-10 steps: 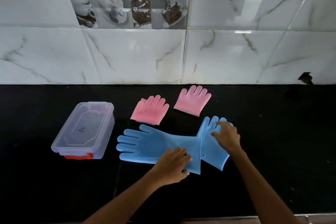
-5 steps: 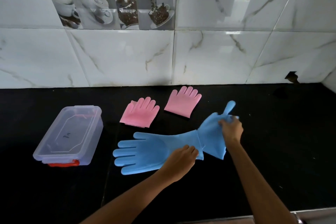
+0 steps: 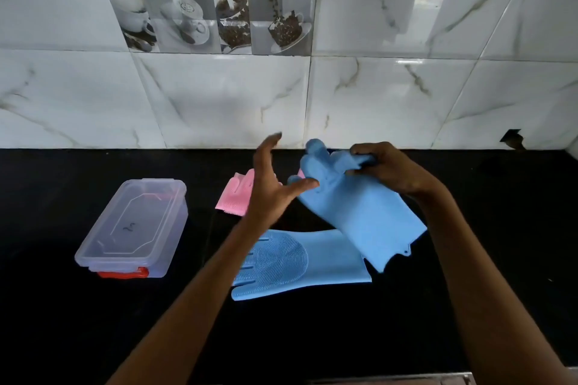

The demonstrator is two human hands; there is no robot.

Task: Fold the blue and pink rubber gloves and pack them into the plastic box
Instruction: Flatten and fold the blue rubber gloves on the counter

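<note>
My right hand (image 3: 392,169) grips the finger end of one blue rubber glove (image 3: 359,212) and holds it in the air, cuff hanging down toward the counter. My left hand (image 3: 272,184) is raised beside it with fingers spread, holding nothing, thumb close to the glove's fingers. The second blue glove (image 3: 300,262) lies flat on the black counter, bristled palm up, fingers pointing left. One pink glove (image 3: 234,197) shows behind my left hand; a sliver of the other pink glove (image 3: 301,172) peeks past the lifted glove. The clear plastic box (image 3: 134,225) with its lid on and a red clasp stands at the left.
The black counter (image 3: 469,244) runs back to a white marble-tiled wall (image 3: 219,97). The counter's front edge (image 3: 391,377) lies near my forearms. A dark chipped spot (image 3: 511,137) marks the wall at the right.
My right hand has lifted one blue glove off the counter. My left hand let go of the other glove's cuff and rose beside the lifted glove. The flat glove now lies alone.
</note>
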